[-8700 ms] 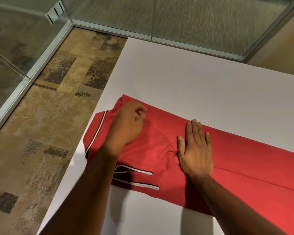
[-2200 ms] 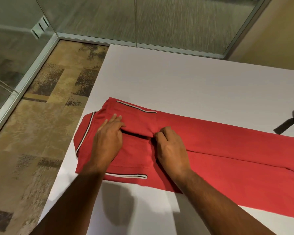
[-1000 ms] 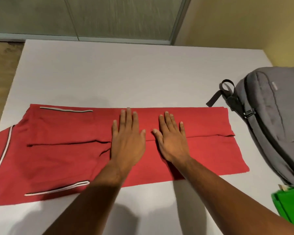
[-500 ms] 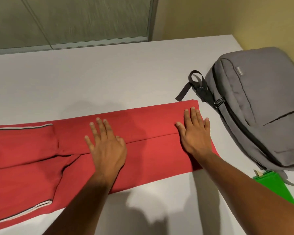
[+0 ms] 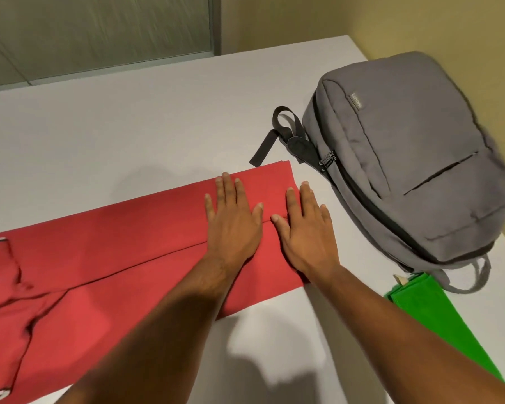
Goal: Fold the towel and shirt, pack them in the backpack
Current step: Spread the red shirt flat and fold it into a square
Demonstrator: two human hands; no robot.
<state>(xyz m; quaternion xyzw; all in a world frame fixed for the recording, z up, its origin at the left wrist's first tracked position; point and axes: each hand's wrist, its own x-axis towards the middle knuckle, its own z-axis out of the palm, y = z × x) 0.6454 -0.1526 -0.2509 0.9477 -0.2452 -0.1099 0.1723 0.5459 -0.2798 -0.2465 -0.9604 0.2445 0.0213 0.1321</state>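
We see the red shirt [image 5: 123, 258] folded into a long band on the white table [image 5: 129, 126]; our left hand [image 5: 233, 223] and right hand [image 5: 306, 231] press flat, fingers spread, on its end beside the grey backpack [image 5: 414, 158].

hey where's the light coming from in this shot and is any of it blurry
Head view: soft shadows of the arms fall on the table toward the camera, so light seems to come from above and ahead; the backpack smears slightly at its right edge, the glass wall streaks, and the wide lens bows the table's edges.

Warm overhead light, soft arm shadows on table [image 5: 129, 135], edges blurry w/ wide-angle bend
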